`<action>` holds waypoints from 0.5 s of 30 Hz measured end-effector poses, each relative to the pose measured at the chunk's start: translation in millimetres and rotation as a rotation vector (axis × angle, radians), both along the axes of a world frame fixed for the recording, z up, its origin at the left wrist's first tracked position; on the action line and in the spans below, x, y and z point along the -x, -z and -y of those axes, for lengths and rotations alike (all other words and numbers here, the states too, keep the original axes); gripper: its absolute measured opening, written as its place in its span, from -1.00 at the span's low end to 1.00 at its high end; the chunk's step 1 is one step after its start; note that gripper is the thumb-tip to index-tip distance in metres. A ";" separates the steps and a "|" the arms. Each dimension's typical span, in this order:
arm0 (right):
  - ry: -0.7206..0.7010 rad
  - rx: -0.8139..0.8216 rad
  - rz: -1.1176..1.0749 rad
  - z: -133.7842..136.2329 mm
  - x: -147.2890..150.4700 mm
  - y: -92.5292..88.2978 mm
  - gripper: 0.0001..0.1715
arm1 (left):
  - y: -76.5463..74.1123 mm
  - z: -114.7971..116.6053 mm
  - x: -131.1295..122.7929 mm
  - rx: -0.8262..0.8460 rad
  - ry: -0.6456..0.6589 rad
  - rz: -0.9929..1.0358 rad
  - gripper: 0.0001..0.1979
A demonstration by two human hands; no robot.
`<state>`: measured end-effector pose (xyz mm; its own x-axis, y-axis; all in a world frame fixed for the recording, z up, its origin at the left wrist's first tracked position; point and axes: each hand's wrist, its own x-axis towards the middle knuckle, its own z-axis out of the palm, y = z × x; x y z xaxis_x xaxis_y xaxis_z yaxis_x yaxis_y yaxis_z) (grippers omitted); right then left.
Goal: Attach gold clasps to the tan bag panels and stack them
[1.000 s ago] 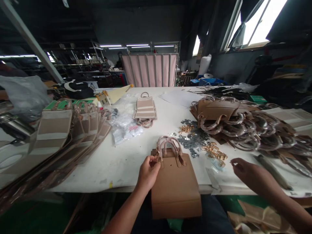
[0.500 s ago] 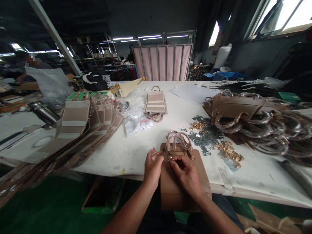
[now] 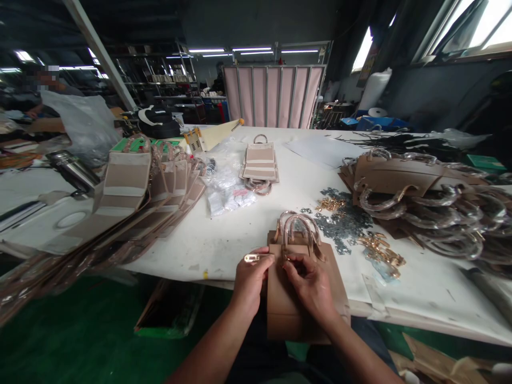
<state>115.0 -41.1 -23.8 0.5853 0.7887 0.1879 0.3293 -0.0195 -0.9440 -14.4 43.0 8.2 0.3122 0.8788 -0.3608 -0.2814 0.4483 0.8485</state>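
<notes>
A tan handbag (image 3: 288, 314) with plastic-wrapped handles (image 3: 302, 220) rests upright at the table's front edge, between my hands. My left hand (image 3: 248, 285) is closed at the bag's upper left edge, thumb against it. A flat gold metal plate (image 3: 252, 258) with a slot sticks out from between its fingers. On the bag's front, below the handles, my right hand (image 3: 312, 282) pinches with thumb and forefinger. A small gold metal piece (image 3: 286, 258) shows at those fingertips, mostly covered. To the right lie loose gold fittings (image 3: 382, 250) and grey metal plates (image 3: 340, 224).
Stacked tan bag pieces (image 3: 128, 178) fill the left side, beside a steel flask (image 3: 72, 169). More bags with wrapped handles (image 3: 392, 178) are heaped at right. Farther back stands another bag (image 3: 260, 162), near plastic packets (image 3: 230, 201). A person (image 3: 52, 85) is at the far left.
The gold plate in my left hand has turned, so its flat slotted face shows. My right hand keeps its pinch at the bag's front. The whole view has shifted slightly.
</notes>
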 end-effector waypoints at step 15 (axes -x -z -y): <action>-0.063 0.001 0.145 -3.8 4.2 -16.1 -0.77 | -12.9 14.2 0.3 -0.187 0.020 -0.035 -0.60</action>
<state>110.9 -37.2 -7.6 0.5013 0.8234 0.2659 0.4628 0.0044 -0.8864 -14.7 28.8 21.1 0.3202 0.9254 -0.2026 -0.2429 0.2870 0.9266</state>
